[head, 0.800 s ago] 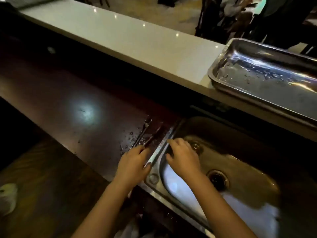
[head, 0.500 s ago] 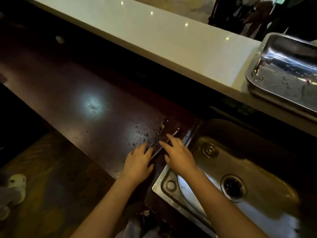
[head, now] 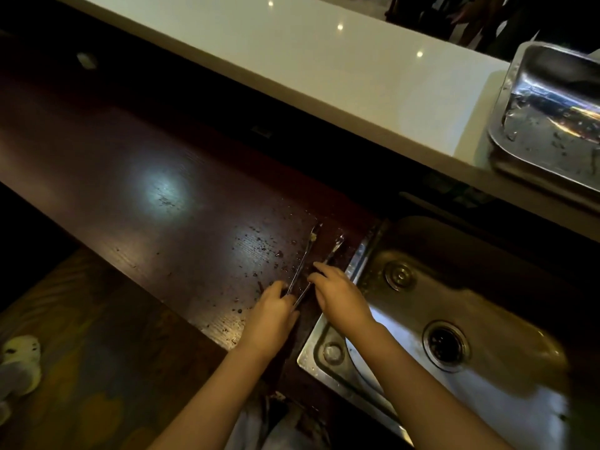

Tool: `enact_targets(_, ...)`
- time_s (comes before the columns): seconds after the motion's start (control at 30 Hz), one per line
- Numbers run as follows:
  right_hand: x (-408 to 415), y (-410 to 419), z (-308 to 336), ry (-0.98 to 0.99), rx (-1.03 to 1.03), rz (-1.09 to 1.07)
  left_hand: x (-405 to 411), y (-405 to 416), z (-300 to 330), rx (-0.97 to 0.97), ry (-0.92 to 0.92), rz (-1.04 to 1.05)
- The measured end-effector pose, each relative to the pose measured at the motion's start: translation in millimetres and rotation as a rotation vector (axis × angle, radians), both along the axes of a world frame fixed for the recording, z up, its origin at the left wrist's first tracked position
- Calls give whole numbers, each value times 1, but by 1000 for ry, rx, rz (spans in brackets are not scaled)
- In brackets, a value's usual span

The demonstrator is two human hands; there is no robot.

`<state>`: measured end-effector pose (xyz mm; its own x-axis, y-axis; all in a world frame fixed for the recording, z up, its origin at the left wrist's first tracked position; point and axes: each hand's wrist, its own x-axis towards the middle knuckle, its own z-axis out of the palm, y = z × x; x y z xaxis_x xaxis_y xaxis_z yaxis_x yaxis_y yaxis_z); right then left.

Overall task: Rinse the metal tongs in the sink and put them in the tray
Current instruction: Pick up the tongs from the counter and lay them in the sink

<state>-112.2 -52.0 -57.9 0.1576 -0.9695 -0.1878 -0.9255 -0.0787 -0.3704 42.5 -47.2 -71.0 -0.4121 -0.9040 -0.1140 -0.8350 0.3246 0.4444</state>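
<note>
The metal tongs (head: 305, 254) lie on the dark wet wooden counter (head: 168, 196), just left of the steel sink (head: 487, 306), their two arms spread and tips pointing away from me. My left hand (head: 271, 313) closes around the hinge end of the tongs. My right hand (head: 337, 295) rests its fingertips on the right arm of the tongs, fingers curled over it. The steel tray (head: 548, 125) sits on the white upper counter at the far right, wet inside.
Crumbs and water drops speckle the counter around the tongs. The sink has a drain (head: 446, 345) and a round plug (head: 397, 274). A white ledge (head: 324, 60) runs along the back. Dark floor shows at the lower left.
Both hands moved from the sink rim onto the tongs; my left hand has closed on the hinge end. The view has swung left, so the sink and tray sit farther right.
</note>
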Motion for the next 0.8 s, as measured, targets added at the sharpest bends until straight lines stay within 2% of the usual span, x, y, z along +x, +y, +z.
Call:
enact_targets(0.1, 0, 7, 7, -229, -95, -163, -1, 6, 1, -17, 94, 9)
enact_targets(0.3, -3, 21, 34, -919, -312, -799, -25, 12, 24, -80, 253, 7)
enact_targets(0.37, -13, 26, 38, -1148, -229, -1010, -36, 16, 33, -112, 305, -42)
enact_targets(0.43, -26, 32, 41, -1298, -27, -1136, -48, 24, 38, -123, 347, -102)
enact_targets(0.5, -39, 43, 44, -1275, 78, -1159, -59, 34, 41, -80, 366, -121)
enact_targets(0.57, -53, 58, 42, -1245, 79, -1177, -70, 40, 44, 47, 420, -34)
enact_targets(0.7, -80, 89, 35, -1296, 89, -1242, -102, 39, 51, 556, 653, 228)
enact_targets(0.8, -97, 105, 36, -1289, 84, -1240, -121, 37, 49, 783, 618, 163)
